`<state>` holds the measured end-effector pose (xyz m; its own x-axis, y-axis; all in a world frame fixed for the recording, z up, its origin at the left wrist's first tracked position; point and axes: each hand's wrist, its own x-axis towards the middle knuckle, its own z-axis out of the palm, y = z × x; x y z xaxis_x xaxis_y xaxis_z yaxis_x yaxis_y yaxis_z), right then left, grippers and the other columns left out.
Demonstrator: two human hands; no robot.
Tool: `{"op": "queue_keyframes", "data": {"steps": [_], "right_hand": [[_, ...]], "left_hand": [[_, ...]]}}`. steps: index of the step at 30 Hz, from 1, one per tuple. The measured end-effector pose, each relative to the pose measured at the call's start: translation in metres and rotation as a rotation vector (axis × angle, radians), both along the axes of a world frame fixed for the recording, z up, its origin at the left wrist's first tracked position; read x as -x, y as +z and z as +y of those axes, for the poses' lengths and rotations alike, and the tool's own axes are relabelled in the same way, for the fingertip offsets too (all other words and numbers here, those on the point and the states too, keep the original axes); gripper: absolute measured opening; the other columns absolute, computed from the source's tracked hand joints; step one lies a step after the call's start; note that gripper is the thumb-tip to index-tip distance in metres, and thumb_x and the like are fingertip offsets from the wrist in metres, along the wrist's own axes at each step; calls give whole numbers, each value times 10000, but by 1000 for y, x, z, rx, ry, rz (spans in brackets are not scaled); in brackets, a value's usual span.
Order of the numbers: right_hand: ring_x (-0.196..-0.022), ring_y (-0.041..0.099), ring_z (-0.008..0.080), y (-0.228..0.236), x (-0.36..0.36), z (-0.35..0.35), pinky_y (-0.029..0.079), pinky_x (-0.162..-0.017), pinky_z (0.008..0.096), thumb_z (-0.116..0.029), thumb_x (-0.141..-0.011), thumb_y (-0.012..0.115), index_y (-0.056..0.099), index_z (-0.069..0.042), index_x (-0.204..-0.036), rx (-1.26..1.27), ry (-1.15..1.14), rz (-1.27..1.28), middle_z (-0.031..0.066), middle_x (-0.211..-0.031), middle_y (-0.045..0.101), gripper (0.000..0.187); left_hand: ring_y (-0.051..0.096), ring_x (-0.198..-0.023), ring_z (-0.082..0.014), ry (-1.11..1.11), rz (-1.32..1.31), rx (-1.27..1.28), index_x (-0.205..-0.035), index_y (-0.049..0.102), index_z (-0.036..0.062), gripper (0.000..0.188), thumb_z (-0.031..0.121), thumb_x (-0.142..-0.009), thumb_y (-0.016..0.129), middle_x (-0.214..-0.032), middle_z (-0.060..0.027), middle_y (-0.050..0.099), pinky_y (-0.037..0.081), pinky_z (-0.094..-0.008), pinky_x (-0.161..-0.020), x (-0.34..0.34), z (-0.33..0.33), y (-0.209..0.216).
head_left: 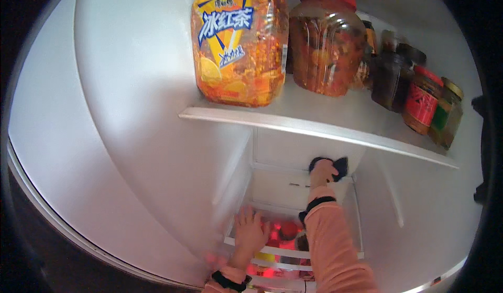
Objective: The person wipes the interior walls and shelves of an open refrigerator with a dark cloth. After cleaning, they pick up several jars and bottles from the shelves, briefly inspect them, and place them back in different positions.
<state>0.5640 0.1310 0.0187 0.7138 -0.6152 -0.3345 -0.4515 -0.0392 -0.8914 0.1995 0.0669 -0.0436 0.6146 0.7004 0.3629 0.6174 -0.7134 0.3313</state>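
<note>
Inside a fridge, my right hand presses a dark cloth against the white back wall, below the upper shelf. Parts of the cloth stick out on both sides of the hand. Lower and to the left, my left hand has its fingers spread over the left part of the lower shelf, holding nothing. Whether its palm touches the shelf, I cannot tell. Red and yellow items show under and beside it, with their kinds unclear. Both arms wear pink sleeves with dark cuffs.
Overhead, the upper shelf bears a large labelled orange plastic bottle, a big clear jar of reddish food, and several smaller jars at the right. White fridge walls close in on both sides. A white shelf edge crosses low down.
</note>
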Motion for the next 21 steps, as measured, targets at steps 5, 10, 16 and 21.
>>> {"op": "queue_keyframes", "data": {"steps": [5, 10, 16, 21], "right_hand": [[-1232, 401, 486, -28, 89, 82, 474, -913, 531, -377, -949, 458, 349, -9, -1390, 119, 555, -57, 308, -1370, 337, 584], [-1326, 319, 487, -15, 153, 102, 444, -985, 517, -374, -964, 460, 268, 40, -1435, 383, 1238, -121, 355, -1421, 297, 656], [-1145, 473, 413, 25, 153, 40, 427, -944, 484, -285, -814, 673, 409, -83, -1398, 714, 954, -903, 266, -1236, 431, 672], [-1092, 491, 359, 33, 101, -9, 436, -889, 453, -294, -739, 752, 499, -161, -1352, 1138, 808, -1136, 188, -1188, 445, 676]], "left_hand": [[320, -1354, -425, -18, -79, -59, -1219, 562, 27, 492, 394, -891, 551, -1411, -208, 426, 224, -578, -1111, 1, 1, -5], [371, -1314, -423, -49, -118, -93, -1177, 584, 25, 477, 383, -863, 599, -1349, -194, 478, 274, -558, -1090, 5, 5, -9], [393, -1306, -416, -41, -139, -66, -1169, 594, 37, 474, 395, -859, 602, -1365, -192, 488, 267, -551, -1102, 5, 7, -8], [366, -1328, -414, -36, -94, -39, -1209, 586, 48, 495, 413, -876, 569, -1374, -209, 482, 242, -544, -1118, 2, 7, -6]]}}
